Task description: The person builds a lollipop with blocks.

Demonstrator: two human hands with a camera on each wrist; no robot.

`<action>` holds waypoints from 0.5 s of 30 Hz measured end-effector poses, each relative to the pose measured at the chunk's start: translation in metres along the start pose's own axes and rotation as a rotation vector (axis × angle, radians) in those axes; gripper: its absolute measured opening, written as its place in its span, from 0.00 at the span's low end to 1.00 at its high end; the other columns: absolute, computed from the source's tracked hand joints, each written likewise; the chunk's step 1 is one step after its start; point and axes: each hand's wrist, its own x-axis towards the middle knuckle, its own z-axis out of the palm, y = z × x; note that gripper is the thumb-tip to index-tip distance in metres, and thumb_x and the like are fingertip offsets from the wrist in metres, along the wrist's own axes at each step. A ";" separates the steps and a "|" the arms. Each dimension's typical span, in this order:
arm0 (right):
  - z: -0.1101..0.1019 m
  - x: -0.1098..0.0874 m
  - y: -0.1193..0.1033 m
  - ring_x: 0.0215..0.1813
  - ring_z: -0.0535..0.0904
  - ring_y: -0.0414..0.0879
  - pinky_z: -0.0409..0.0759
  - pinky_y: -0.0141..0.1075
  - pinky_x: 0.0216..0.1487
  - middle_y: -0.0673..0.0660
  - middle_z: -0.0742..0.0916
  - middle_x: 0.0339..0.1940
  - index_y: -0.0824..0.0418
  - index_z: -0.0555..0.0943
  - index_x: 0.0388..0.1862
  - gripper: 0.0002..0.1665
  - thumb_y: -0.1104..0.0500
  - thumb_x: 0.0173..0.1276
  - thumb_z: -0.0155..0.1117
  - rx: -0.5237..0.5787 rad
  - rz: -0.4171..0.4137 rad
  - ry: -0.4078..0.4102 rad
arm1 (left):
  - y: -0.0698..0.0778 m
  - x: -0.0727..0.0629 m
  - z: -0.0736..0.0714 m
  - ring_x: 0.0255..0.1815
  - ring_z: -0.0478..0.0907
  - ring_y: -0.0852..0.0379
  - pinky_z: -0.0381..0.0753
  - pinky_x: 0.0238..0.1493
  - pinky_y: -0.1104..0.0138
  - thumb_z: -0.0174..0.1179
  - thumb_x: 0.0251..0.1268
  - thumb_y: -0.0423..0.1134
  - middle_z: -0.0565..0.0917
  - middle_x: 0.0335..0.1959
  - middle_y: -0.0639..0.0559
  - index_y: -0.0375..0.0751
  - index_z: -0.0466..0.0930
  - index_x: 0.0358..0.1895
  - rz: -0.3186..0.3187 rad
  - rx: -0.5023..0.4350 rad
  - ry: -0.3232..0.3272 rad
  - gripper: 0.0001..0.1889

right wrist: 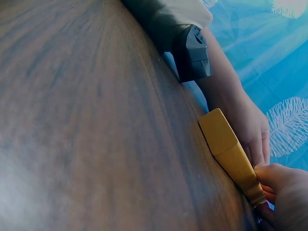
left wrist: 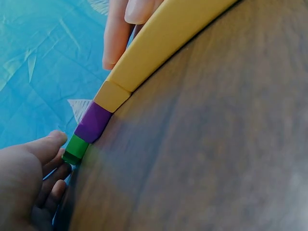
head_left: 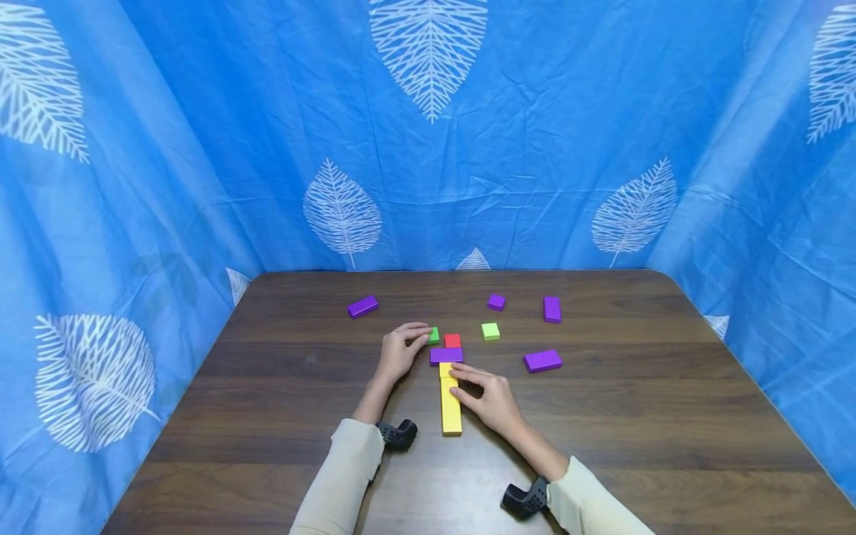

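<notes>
My left hand (head_left: 400, 352) pinches a green block (head_left: 434, 336) between thumb and fingers, at the upper left of a purple block (head_left: 446, 357) lying crosswise. A red block (head_left: 452, 340) lies against the far side of that purple block. Below it, a small yellow block (head_left: 446, 370) and a long yellow block (head_left: 451, 407) run end to end toward the near edge. My right hand (head_left: 491, 399) touches the yellow blocks from the right, its fingers extended. In the left wrist view, the green block (left wrist: 76, 148) sits beside the left thumb; in the right wrist view, a thumb touches the long yellow block (right wrist: 225, 139).
Purple blocks lie apart at far left (head_left: 363, 307), far middle (head_left: 496, 302), far right (head_left: 551, 309) and nearer right (head_left: 542, 361). A light green block (head_left: 490, 331) lies right of the red one. A blue leaf-patterned curtain (head_left: 521, 148) hangs behind the wooden table (head_left: 655, 431).
</notes>
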 end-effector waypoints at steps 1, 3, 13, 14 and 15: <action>0.000 0.000 0.000 0.54 0.78 0.45 0.74 0.42 0.55 0.50 0.84 0.50 0.58 0.85 0.45 0.17 0.57 0.55 0.71 0.002 -0.002 0.001 | 0.000 0.000 0.000 0.49 0.78 0.51 0.76 0.51 0.58 0.60 0.62 0.37 0.83 0.46 0.48 0.39 0.85 0.44 0.003 -0.004 0.006 0.10; 0.000 0.000 0.000 0.54 0.78 0.44 0.75 0.41 0.55 0.51 0.84 0.50 0.59 0.85 0.45 0.17 0.57 0.55 0.71 0.006 -0.008 0.001 | 0.000 0.000 0.000 0.48 0.79 0.52 0.77 0.50 0.60 0.59 0.62 0.36 0.83 0.44 0.48 0.39 0.85 0.43 0.008 -0.011 0.017 0.09; 0.000 0.000 -0.001 0.53 0.78 0.44 0.75 0.42 0.54 0.51 0.84 0.49 0.58 0.85 0.45 0.17 0.57 0.55 0.71 0.007 -0.007 0.006 | 0.001 0.000 0.001 0.47 0.79 0.53 0.79 0.45 0.62 0.59 0.62 0.35 0.83 0.44 0.48 0.40 0.85 0.43 -0.002 -0.008 -0.028 0.09; 0.000 0.000 -0.001 0.53 0.78 0.44 0.75 0.42 0.54 0.51 0.84 0.49 0.58 0.85 0.45 0.17 0.57 0.55 0.71 0.005 -0.006 0.005 | 0.001 0.000 0.001 0.47 0.79 0.53 0.79 0.45 0.62 0.59 0.62 0.36 0.83 0.44 0.48 0.40 0.85 0.43 -0.004 -0.008 -0.036 0.09; 0.000 0.000 -0.001 0.53 0.78 0.44 0.75 0.42 0.54 0.51 0.84 0.50 0.58 0.85 0.45 0.17 0.57 0.55 0.71 0.003 -0.004 0.005 | 0.001 0.000 0.000 0.47 0.79 0.53 0.79 0.45 0.62 0.59 0.62 0.36 0.83 0.44 0.49 0.40 0.85 0.43 -0.004 -0.006 -0.041 0.09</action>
